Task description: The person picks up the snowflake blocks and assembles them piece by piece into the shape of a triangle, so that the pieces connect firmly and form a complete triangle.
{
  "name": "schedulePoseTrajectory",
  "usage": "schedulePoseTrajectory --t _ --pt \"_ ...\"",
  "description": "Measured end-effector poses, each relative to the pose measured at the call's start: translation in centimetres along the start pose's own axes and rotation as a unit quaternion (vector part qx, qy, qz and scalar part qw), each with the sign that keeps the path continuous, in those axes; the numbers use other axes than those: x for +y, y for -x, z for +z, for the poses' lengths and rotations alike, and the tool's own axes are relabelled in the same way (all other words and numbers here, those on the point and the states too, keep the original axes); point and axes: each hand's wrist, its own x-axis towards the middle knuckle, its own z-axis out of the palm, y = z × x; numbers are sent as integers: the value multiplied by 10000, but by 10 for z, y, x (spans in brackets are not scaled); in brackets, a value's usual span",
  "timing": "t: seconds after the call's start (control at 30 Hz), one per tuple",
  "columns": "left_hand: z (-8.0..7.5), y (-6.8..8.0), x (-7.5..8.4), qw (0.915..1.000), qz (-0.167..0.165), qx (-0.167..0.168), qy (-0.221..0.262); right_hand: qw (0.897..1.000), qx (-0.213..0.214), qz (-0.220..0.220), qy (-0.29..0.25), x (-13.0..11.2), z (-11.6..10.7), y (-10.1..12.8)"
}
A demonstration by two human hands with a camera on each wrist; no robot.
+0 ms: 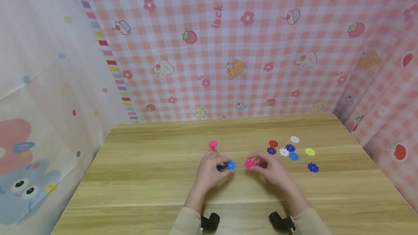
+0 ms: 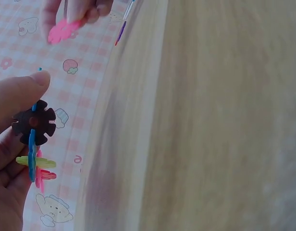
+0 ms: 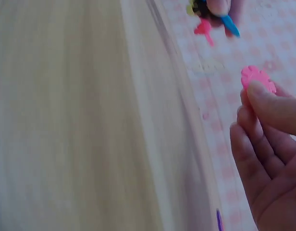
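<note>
My left hand (image 1: 208, 169) grips a small assembly of interlocked notched plastic discs between thumb and fingers. In the left wrist view the assembly shows a dark brown disc (image 2: 34, 122), a blue disc (image 2: 32, 163), a yellow-green disc (image 2: 23, 161) and pink and red ones, partly overlapping. Another blue disc (image 1: 230, 165) sticks out from the left fingertips toward the right hand. With thumb and fingers, my right hand (image 1: 271, 168) pinches a single pink disc (image 3: 256, 77), its notched rim exposed. A short gap separates this disc from the blue one.
Loose discs lie right of my hands: a red disc (image 1: 273, 143), a purple disc (image 1: 271, 151), a yellow-green disc (image 1: 310, 152), white and blue ones. Beyond the left hand shows a pink disc (image 1: 213, 144). A patterned curtain (image 1: 228, 46) hangs behind the wooden table (image 1: 147, 177).
</note>
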Motion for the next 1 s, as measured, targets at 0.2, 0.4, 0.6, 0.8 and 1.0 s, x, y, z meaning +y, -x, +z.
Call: schedulePoseTrajectory --t 0.2,0.4,0.6,0.8,1.0 --pt "-1 0 1 9999 -42 -136 32 9994 155 155 -264 -7 15 -6" --pt "-2 0 2 9995 -166 -270 13 9994 200 153 -242 -10 22 -10" --pt "-2 0 2 9992 -261 -291 74 9992 249 220 -210 -13 23 -12" --pt "-2 0 2 9992 -270 -267 98 9994 283 161 -142 -16 25 -13" --pt "-2 -1 5 9997 -19 -209 96 9989 334 125 -311 -16 27 -12"
